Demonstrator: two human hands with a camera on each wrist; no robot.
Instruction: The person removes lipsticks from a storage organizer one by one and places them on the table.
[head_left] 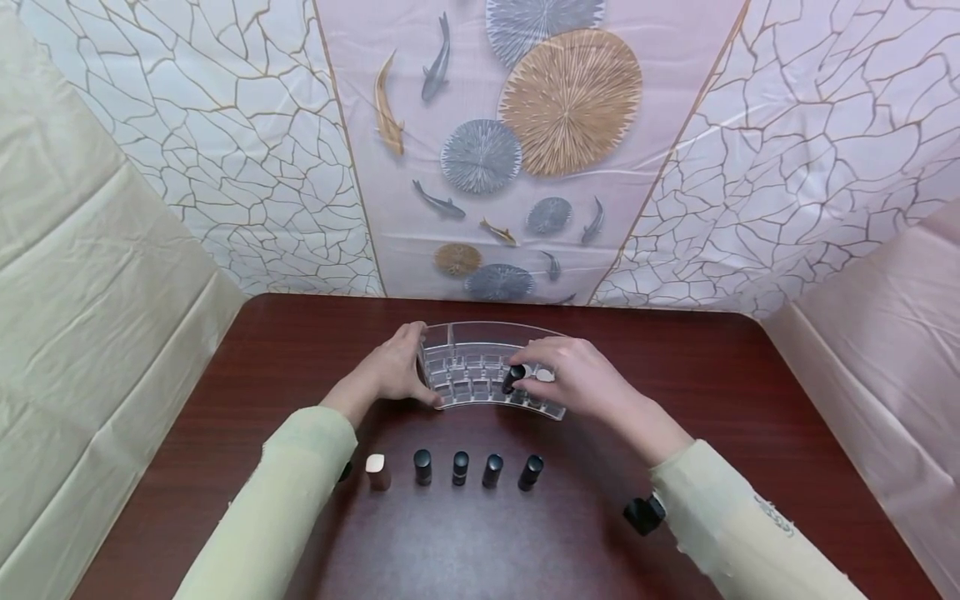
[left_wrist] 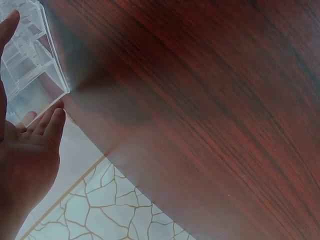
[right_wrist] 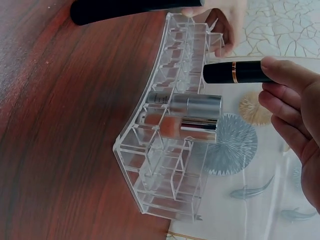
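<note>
My left hand (head_left: 393, 362) grips the left end of a clear curved lipstick organizer (head_left: 459, 390), thumb at the front corner and fingers behind. In the left wrist view, its fingers (left_wrist: 52, 122) lie along the clear end wall. Between thumb and fingertips, my right hand (head_left: 577, 375) pinches a black lipstick (head_left: 513, 379) over the middle of the organizer. A gold band circles this lipstick (right_wrist: 220, 73) in the right wrist view, its free end close over the slots. Beside it, a silver tube (right_wrist: 195, 105) and a peach tube with a silver cap (right_wrist: 172, 127) stand in slots.
In front of the organizer, a row stands on the dark red wooden table (head_left: 450, 550): a squarish brown tube with a pale top (head_left: 378, 472) and several black tubes (head_left: 461, 468). Patterned cloth (head_left: 480, 242) hangs behind the table's back edge.
</note>
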